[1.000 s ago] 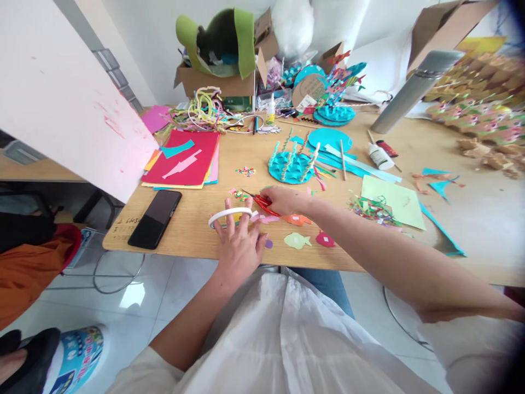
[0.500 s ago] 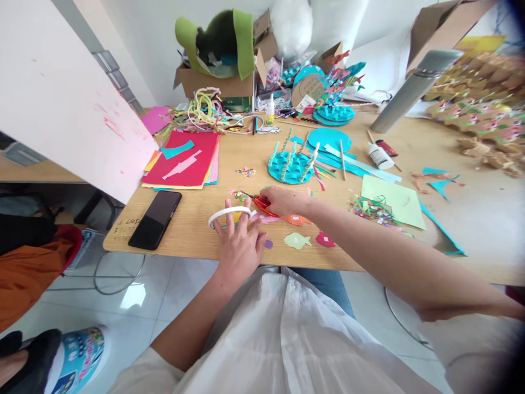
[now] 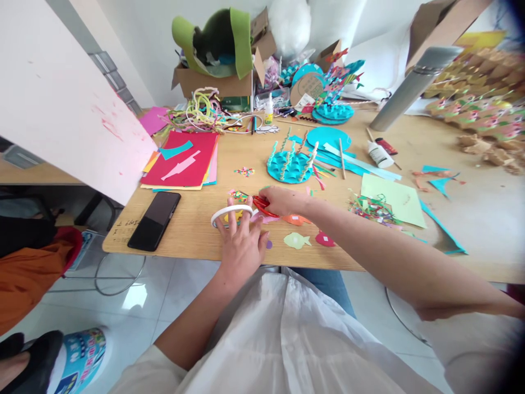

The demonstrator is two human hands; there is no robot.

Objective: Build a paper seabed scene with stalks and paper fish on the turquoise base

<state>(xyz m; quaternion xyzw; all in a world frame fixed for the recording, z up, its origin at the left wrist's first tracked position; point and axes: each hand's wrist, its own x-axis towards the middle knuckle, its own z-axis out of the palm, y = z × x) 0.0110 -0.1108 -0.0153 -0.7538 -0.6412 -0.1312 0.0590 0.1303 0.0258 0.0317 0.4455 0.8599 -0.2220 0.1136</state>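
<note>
My left hand (image 3: 243, 241) is over the table's front edge, fingers spread, with a narrow white tape roll (image 3: 213, 218) looped about them. Close beside it, my right hand (image 3: 281, 201) is closed around red-handled scissors (image 3: 262, 205), whose blades point left, just past my left fingertips. Under and around the hands lie paper fish: a yellow one (image 3: 235, 217) partly covered by the left hand, an orange one (image 3: 296, 220) partly behind the right forearm, a pale green one (image 3: 297, 240) and a red one (image 3: 325, 239). A purple paper dot (image 3: 269, 244) is by my left thumb.
A black phone (image 3: 155, 221) lies left, below stacked coloured paper (image 3: 197, 164). Behind the hands stands a blue base with twisted stems (image 3: 290, 167). Paper scraps (image 3: 371, 208), a glue bottle (image 3: 379, 155) and a grey flask (image 3: 414, 90) are right. A white panel (image 3: 69, 104) juts in at left.
My left hand and the tape roll have shifted slightly right, towards the scissors. The right hand stays nearly still, and the scissor blades now show less beyond the left fingertips.
</note>
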